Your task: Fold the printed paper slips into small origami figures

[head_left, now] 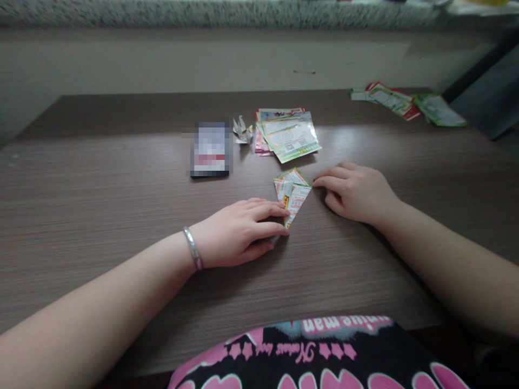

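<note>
A printed sheet of paper (298, 193), folded into a kite shape, lies flat on the wooden table. My left hand (247, 229) rests on its lower left side, fingers stretched out over the edge, pressing it to the tabletop. At the paper's right corner, the fingertips of my right hand (352, 190) touch or nearly touch it. The right fingers are bent and the hand rests on the table; nothing shows in it. Just beyond the folded sheet sits a pile of printed leaflets (290, 138).
A small folded paper figure (242, 131) stands between the leaflets and a blurred phone-like device (211, 148). More leaflets (395, 101) lie at the back right, near a dark panel (486, 86). The table (101, 178) ends at a wall below a speckled stone ledge (203, 15).
</note>
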`<act>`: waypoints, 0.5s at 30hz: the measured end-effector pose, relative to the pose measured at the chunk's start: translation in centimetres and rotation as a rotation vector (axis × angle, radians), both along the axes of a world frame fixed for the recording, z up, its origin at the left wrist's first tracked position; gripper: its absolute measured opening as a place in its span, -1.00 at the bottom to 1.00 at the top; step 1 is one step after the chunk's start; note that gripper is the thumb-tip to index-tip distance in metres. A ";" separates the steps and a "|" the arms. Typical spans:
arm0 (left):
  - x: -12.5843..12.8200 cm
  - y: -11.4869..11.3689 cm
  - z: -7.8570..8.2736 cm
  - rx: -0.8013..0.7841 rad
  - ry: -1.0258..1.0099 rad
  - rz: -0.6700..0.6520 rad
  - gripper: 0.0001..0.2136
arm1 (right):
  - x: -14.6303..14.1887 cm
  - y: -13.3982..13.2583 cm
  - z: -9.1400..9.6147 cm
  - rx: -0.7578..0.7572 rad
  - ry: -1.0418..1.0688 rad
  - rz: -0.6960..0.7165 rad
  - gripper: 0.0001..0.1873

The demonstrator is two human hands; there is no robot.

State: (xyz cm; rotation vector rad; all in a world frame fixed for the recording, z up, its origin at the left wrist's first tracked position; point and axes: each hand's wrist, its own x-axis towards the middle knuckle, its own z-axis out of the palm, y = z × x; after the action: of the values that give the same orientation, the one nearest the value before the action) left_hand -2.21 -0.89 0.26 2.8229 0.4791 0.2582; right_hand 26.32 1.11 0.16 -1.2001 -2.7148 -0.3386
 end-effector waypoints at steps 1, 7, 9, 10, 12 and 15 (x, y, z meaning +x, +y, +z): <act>0.0 0.0 0.0 0.002 0.000 -0.002 -0.74 | -0.2 0.0 0.0 -0.007 -0.003 -0.024 -0.73; 0.0 -0.1 0.3 -0.007 0.029 0.019 -0.59 | -1.0 -0.3 -0.4 -0.043 0.214 -0.169 -0.73; 0.0 -0.1 0.4 0.004 0.034 0.025 -0.57 | -1.4 -0.6 -0.4 -0.071 0.281 -0.115 -0.68; 0.1 -0.1 0.4 0.015 0.034 0.025 -0.57 | -1.6 -0.7 -0.3 -0.084 0.285 -0.074 -0.65; 0.2 -0.1 0.4 0.031 0.037 0.019 -0.59 | -2.1 -0.9 -0.3 -0.122 0.251 -0.018 -0.58; 0.3 -0.1 0.2 0.045 0.047 0.028 -0.59 | -2.5 -0.9 -0.3 -0.168 0.207 0.026 -0.57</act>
State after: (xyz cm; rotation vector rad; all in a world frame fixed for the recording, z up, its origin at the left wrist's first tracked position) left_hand -1.93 -0.95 0.43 2.8732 0.5294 0.2115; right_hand 23.80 0.21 -0.15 -1.1670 -2.6167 0.0185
